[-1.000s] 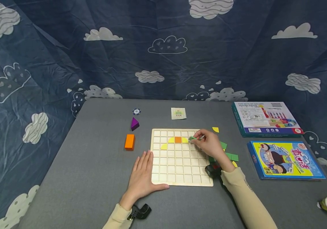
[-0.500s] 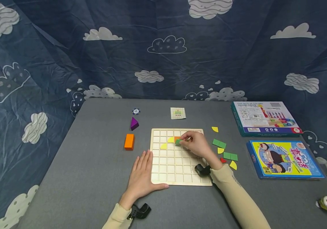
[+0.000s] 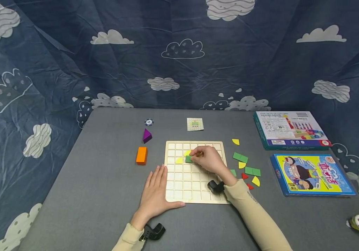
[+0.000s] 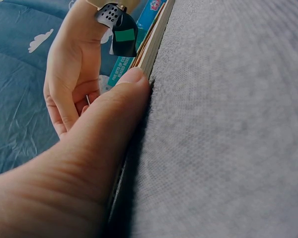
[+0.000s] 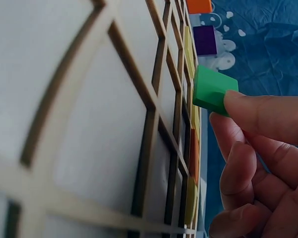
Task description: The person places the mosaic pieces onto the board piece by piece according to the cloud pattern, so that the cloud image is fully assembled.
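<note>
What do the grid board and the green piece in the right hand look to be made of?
Grid board: looks like pale unfinished wood, thin dark-edged slats, perhaps laser-cut. Green piece, pinched by the right hand: solid matte block, painted wood or foam; cannot tell which.

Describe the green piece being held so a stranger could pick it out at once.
Find the wooden grid board at the middle of the grey table. Over its upper rows, the right hand pinches a green piece. Other green pieces lie loose off the board; this one is held.

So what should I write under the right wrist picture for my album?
Fingers of the right hand pinch a small green square tile just above the pale wooden grid board.
</note>
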A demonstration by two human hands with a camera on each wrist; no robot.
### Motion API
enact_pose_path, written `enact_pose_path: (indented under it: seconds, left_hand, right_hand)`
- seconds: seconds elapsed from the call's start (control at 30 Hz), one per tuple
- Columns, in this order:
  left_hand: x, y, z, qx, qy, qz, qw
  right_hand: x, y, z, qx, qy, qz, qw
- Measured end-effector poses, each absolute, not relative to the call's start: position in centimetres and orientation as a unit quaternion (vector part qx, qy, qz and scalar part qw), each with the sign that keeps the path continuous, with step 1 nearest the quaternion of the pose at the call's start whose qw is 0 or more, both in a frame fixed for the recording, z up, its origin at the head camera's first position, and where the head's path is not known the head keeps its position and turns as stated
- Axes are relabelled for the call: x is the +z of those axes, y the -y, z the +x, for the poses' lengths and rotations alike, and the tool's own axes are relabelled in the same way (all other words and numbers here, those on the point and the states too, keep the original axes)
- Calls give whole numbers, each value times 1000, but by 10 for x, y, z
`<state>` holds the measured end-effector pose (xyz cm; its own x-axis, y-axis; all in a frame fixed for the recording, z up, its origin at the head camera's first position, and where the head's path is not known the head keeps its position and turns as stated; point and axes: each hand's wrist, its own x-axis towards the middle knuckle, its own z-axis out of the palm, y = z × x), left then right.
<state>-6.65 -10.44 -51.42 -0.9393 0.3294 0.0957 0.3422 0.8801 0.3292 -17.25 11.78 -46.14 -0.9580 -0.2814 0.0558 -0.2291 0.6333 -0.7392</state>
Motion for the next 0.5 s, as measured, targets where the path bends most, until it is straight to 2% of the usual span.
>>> enact_pose_path:
  seconds: [0.5]
  left_hand:
    - [-512, 104, -66, -173, 969, -173, 19]
  right_hand:
    - [-466, -110, -174, -379, -913, -142, 47]
